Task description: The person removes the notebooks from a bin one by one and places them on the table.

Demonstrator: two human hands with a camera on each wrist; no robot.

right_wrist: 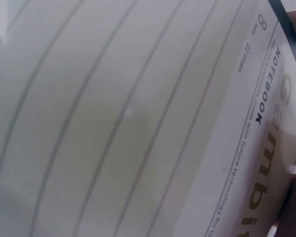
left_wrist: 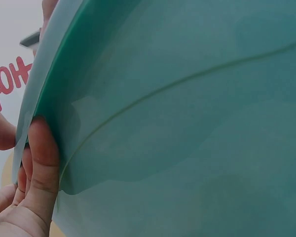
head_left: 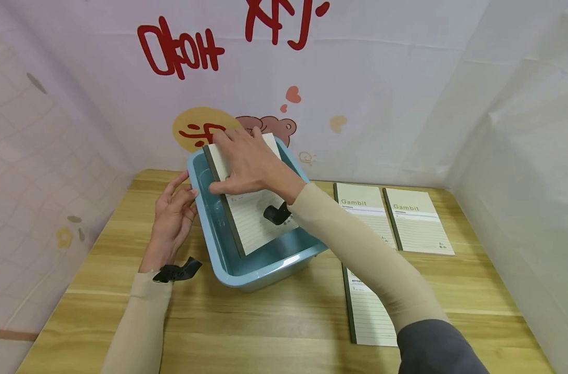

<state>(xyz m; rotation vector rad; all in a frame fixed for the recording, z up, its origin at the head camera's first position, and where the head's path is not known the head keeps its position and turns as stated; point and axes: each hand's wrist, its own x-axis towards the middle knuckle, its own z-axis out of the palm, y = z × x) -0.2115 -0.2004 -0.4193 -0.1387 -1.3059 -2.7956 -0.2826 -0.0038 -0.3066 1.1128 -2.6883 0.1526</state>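
A light-blue plastic basin (head_left: pixel 206 228) stands on the table, its near end angled to the right. My left hand (head_left: pixel 173 215) grips its left rim; in the left wrist view the fingers (left_wrist: pixel 43 158) lie against the basin wall (left_wrist: pixel 187 133) below the lip. Over the basin, my right hand (head_left: pixel 246 161) holds a cream notebook (head_left: pixel 255 223) with a dark spine. The thumb is at the spine side and the other fingers reach toward the top edge. The notebook lies slanted within the basin's opening; whether it touches the bottom is hidden. Its lined cover (right_wrist: pixel 113 123) fills the right wrist view.
On the right of the wooden table (head_left: pixel 265 332) lie two matching notebooks side by side, one left (head_left: pixel 358 195) and one right (head_left: pixel 419 221). A third notebook (head_left: pixel 370 319) lies nearer, partly under my right sleeve. A printed white cloth (head_left: pixel 382 104) hangs behind the table.
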